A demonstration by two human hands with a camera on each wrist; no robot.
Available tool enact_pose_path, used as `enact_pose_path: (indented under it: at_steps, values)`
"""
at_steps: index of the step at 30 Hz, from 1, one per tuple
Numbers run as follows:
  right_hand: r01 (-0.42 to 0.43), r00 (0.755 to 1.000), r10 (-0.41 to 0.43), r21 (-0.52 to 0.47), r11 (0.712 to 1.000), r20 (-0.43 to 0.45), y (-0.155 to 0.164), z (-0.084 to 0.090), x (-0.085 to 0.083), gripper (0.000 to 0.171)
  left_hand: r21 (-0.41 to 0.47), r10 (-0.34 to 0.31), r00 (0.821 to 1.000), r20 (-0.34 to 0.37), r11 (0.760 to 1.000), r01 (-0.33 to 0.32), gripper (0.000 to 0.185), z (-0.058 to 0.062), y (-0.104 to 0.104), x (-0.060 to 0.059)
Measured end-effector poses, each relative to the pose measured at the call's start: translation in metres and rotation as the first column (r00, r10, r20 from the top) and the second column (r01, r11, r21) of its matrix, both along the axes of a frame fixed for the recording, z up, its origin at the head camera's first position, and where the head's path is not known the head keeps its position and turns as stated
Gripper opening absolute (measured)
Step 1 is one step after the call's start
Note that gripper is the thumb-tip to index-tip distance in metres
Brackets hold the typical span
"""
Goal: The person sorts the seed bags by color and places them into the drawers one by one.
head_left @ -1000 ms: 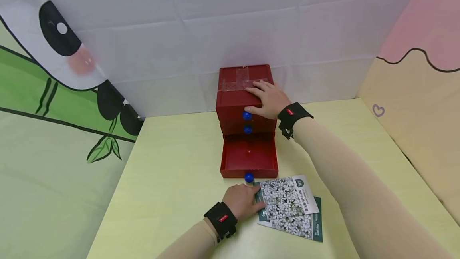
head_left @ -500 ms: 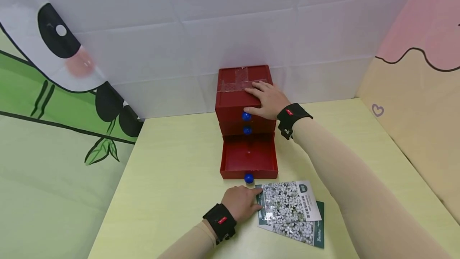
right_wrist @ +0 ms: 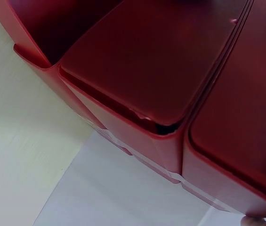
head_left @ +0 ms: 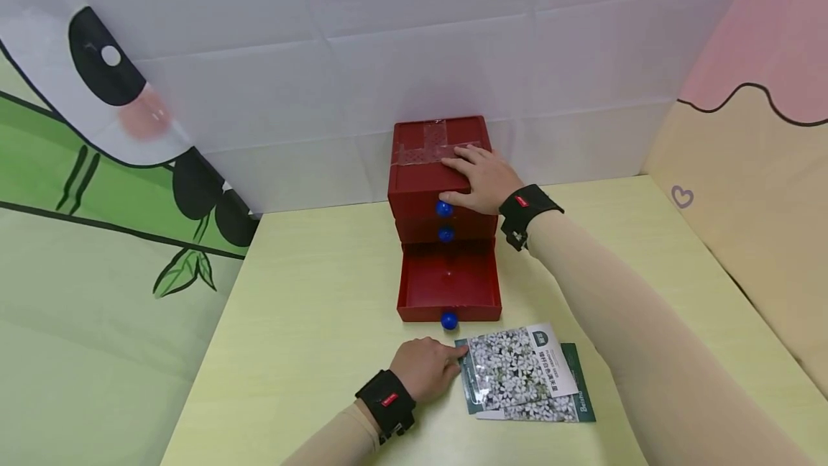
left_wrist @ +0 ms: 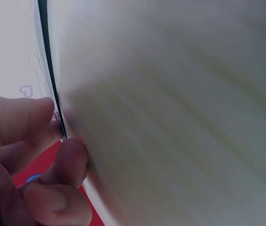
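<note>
My left hand (head_left: 419, 369) pinches the left end of two overlapping seed packets printed with white flowers. The upper packet (head_left: 511, 372) covers most of the lower packet (head_left: 578, 380), whose dark green end sticks out at the right. Seen from the left wrist, thumb and fingertips (left_wrist: 71, 157) meet at the edge of a pale packet surface (left_wrist: 170, 94). My right hand (head_left: 488, 178) rests with spread fingers on top of a small red drawer chest (head_left: 420, 180), its thumb by the top blue knob (head_left: 443, 208). The bottom drawer (head_left: 448, 290) is pulled out, with nothing visible inside.
The chest stands near the back of a pale yellow table (head_left: 310, 293), close to a light cloth backdrop (head_left: 291, 106). A second blue knob (head_left: 446, 234) marks the middle drawer, which is pushed in. The pulled-out drawer's knob (head_left: 449, 321) lies just behind the packets.
My left hand has shifted slightly left and toward me. The packets have turned a little against each other, the lower one swinging its right end away from me. My right hand stays put.
</note>
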State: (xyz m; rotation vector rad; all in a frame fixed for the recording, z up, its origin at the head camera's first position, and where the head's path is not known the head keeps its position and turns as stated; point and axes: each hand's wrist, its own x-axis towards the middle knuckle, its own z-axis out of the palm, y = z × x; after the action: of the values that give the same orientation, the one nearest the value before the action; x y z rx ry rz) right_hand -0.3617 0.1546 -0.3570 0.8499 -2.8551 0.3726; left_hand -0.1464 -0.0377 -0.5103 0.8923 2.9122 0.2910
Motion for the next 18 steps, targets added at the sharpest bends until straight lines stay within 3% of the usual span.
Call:
enact_pose_path:
  at_steps: [4, 8, 13, 18]
  values:
    - [0.001, 1.000, -0.001, 0.007, 1.000, -0.002, 0.000, 0.000, 0.000, 0.077, 0.009, -0.001, 1.000, -0.024, 1.000, 0.001, 0.034, 0.000, 0.002, -0.002]
    - [0.004, 1.000, -0.004, 0.001, 1.000, 0.006, 0.000, 0.001, 0.000, 0.078, 0.027, 0.032, 0.999, -0.037, 0.999, -0.031, 0.047, 0.001, 0.009, -0.005]
    - [0.008, 1.000, -0.008, 0.003, 1.000, 0.005, 0.000, 0.002, 0.000, 0.078, 0.005, 0.091, 0.995, 0.040, 0.996, -0.091, 0.070, 0.006, 0.021, -0.007]
    - [0.007, 1.000, -0.007, 0.004, 1.000, 0.010, -0.001, 0.001, 0.000, 0.078, -0.072, 0.116, 0.989, 0.090, 0.991, -0.110, 0.084, 0.006, 0.029, -0.006]
